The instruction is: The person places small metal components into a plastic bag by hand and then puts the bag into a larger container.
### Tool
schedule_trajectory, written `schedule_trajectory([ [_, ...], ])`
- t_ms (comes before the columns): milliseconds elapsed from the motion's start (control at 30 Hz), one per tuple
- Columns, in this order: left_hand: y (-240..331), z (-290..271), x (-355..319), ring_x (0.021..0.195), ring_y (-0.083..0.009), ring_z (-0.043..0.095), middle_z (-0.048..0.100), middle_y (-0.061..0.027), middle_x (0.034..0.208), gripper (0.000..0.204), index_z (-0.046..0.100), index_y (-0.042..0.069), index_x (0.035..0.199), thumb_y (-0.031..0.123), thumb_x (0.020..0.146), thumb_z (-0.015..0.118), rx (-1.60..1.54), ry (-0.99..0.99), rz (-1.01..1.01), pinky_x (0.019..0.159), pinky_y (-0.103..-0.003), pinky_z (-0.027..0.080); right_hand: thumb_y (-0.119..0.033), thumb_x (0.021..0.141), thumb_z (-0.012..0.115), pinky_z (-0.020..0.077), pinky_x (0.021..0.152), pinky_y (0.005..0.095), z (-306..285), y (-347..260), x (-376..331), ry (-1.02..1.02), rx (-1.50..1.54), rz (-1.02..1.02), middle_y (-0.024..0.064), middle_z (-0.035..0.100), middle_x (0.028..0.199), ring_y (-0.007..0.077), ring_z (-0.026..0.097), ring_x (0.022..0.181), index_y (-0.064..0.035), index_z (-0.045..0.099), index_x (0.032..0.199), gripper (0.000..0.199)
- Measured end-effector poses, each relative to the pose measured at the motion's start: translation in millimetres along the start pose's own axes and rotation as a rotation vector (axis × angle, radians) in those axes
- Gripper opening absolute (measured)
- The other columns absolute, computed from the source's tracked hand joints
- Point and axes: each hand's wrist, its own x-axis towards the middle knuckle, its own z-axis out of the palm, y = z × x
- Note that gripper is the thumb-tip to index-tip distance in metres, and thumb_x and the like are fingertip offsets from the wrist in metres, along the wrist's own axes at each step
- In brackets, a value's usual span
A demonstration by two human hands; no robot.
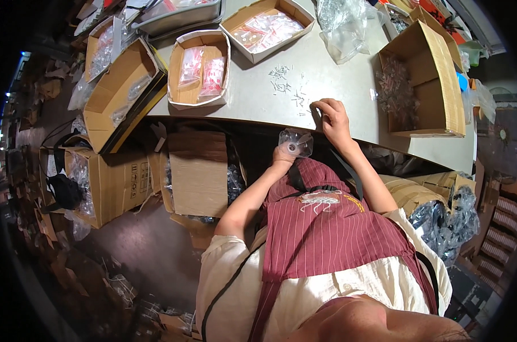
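Presently, left hand (283, 155) fingers grip a clear plastic piece (304, 142); right hand (334, 118) fingers curl beside scattered metal pieces (280, 80), any pinch indeterminable.

On the desk (250, 94), around the loose pieces (280, 86), a packet box (176, 85) lies at nine o'clock, a second packet box (281, 48) at eleven, a bag (341, 27) between one and two, and a parts box (432, 102) at three, while a plastic part (303, 142) is at six, before the desk.
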Motion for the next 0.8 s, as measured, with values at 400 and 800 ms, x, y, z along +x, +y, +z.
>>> schedule_trajectory([
  [400,21.1,-9.7,3.1,0.090,-0.0337,0.073,0.076,-0.0129,0.098,0.041,0.076,0.012,0.104,0.049,0.088,0.071,0.063,-0.054,-0.041,0.074,-0.040,0.058,0.013,0.074,0.056,0.0514,0.086,0.0406,5.6,-3.9,-5.7,-0.034,-0.051,-0.038,0.0113,0.067,0.107,0.0324,0.061,0.100,-0.0065,0.072,0.107,0.042],
  [800,15.3,-7.0,2.7,0.091,-0.0345,0.073,0.076,-0.0143,0.098,0.038,0.076,0.012,0.103,0.046,0.088,0.071,0.009,-0.038,0.005,0.073,-0.041,0.058,0.011,0.071,0.057,0.0515,0.082,0.0398,6.7,-5.0,-3.5,0.008,-0.056,-0.071,0.0092,0.067,0.102,0.0317,0.060,0.095,-0.0077,0.072,0.102,0.039],
])
